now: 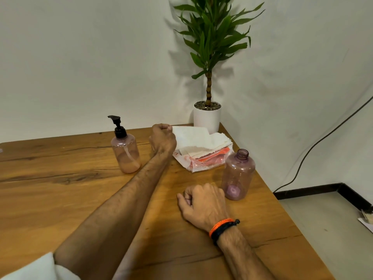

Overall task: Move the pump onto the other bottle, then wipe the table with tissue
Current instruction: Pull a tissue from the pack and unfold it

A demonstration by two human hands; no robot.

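Left fingers (163,127) pinch tissue (198,139) corner to peel one sheet; pump (118,126) bottle sits beside them; right hand (202,205) curled, idle, near open bottle (238,174)

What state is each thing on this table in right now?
Pump bottle: upright, pump fitted, partly filled.
Open bottle: upright, no cap, looks empty.
Tissue: stacked on its packet, top sheet being pinched.
Left hand: pinches the tissue.
Right hand: loosely curled, resting on the table, holding nothing.
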